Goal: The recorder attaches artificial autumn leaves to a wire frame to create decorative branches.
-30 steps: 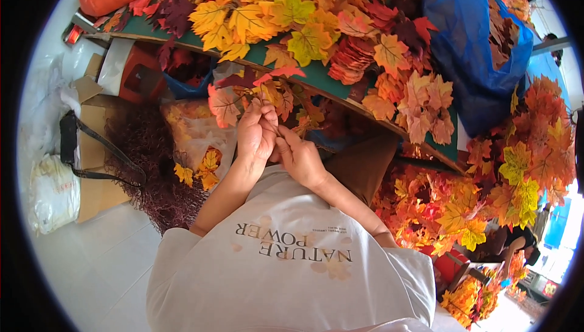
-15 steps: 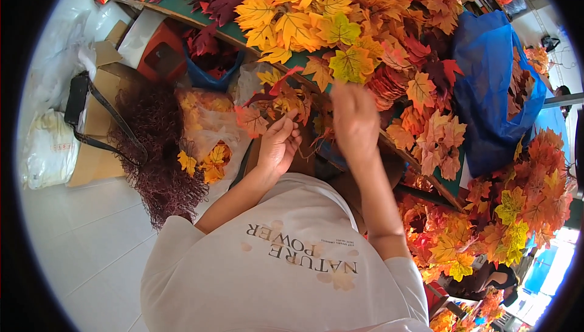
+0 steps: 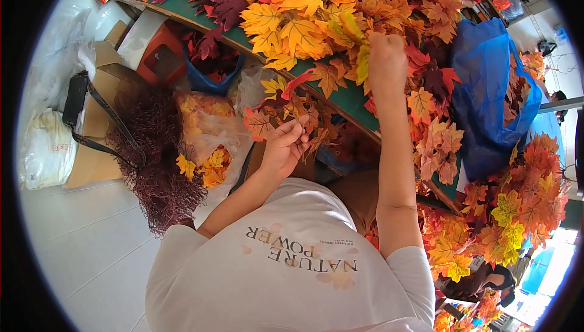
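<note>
My left hand (image 3: 285, 148) is closed in a pinch at the table's near edge, on a spray of artificial maple leaves (image 3: 260, 124) in orange, red and yellow. The stem between its fingers is too small to make out clearly. Farther forward and to the right, my right hand (image 3: 387, 64) reaches over the table, its fingers closed on a yellow-green maple leaf (image 3: 362, 63) that tilts up beside them. Around that leaf lies a heap of loose artificial leaves, with yellow ones (image 3: 301, 34) to its left and orange and red ones to its right.
The green tabletop (image 3: 351, 102) has a wooden edge. A blue bag (image 3: 483, 88) stands at the right, near hanging leaf garlands (image 3: 511, 210). At the left are a dark tangled bundle (image 3: 155, 161), a cardboard box (image 3: 91, 155) and leaf-filled plastic bags (image 3: 204, 116). Other people are at the right.
My right hand has moved forward and right from the table's edge into the heap and closed on a yellow-green leaf, which now tilts. My left hand has shifted slightly right.
</note>
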Demonstrator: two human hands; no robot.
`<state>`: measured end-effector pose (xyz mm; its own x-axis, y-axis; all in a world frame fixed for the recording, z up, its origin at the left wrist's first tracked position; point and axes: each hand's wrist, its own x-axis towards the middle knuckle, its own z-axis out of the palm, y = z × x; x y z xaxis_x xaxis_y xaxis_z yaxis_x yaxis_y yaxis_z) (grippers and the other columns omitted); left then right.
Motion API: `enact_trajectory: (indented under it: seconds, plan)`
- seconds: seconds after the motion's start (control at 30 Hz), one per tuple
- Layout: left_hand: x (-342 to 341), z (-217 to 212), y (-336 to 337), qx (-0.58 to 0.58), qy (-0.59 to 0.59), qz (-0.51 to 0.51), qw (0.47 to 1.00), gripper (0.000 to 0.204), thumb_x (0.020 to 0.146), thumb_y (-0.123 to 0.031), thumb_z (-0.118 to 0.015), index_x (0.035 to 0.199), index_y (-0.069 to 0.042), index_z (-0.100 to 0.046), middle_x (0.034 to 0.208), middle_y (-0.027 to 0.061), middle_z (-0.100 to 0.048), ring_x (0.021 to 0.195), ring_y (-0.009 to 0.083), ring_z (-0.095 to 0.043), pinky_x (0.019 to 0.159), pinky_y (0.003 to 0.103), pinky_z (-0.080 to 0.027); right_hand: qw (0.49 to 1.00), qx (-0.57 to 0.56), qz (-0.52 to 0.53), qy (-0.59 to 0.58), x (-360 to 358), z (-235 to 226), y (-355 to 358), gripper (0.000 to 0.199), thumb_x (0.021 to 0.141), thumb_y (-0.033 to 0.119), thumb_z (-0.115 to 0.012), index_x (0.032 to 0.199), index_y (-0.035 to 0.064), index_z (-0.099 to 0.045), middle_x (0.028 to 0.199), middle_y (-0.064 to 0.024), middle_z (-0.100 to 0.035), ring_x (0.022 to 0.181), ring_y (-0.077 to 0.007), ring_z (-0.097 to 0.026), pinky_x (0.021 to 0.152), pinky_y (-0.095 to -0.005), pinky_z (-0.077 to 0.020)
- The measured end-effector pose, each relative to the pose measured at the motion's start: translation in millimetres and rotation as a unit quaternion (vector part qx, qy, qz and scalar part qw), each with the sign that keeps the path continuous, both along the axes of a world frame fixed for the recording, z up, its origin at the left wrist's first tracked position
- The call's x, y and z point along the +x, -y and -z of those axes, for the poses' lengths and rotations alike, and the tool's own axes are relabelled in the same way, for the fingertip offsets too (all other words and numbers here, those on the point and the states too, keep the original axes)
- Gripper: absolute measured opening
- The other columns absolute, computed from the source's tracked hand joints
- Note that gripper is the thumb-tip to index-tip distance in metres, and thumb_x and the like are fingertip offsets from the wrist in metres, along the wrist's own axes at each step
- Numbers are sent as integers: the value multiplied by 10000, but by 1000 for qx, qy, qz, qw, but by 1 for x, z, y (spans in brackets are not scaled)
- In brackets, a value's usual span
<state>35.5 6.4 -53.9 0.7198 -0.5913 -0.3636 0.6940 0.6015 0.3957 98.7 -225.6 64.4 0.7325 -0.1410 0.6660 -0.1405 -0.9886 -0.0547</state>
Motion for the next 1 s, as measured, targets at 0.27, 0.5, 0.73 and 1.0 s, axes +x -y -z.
enact_trajectory:
  seconds: [0.27,0.5,0.73,1.0]
  plan:
    - [-6,-13,8,-26,5,3,1000,223,896,-85,-558,1115,-44,-562,787,0,-552,715,113,-527,622,239,-433,710,671,-72,203,-11,-25,55,135,849,18,-603,956,-65,-610,956,-187,-637,673,-233,-663,590,-275,-549]
    - [-9,-18,15,-30,-2,24,999,225,882,-75,-570,1106,-56,-561,778,-2,-541,702,114,-530,605,241,-426,724,671,-99,125,-40,-14,52,180,820,22,-655,925,-109,-592,840,-131,-636,714,-195,-655,631,-244,-562]
    - [-12,-26,19,4,0,25,1000,231,881,-80,-575,1111,-56,-560,764,-8,-532,694,113,-524,603,237,-422,599,713,-262,251,-39,-58,79,145,812,10,-661,916,-71,-601,851,-114,-640,765,-198,-656,644,-255,-569]
    - [-15,-33,28,21,128,-6,992,332,871,-64,-596,1183,0,-502,774,5,-561,656,107,-594,573,216,-474,598,789,-128,67,-107,35,-62,175,843,45,-639,999,0,-576,882,-77,-629,706,-128,-622,613,-243,-534]
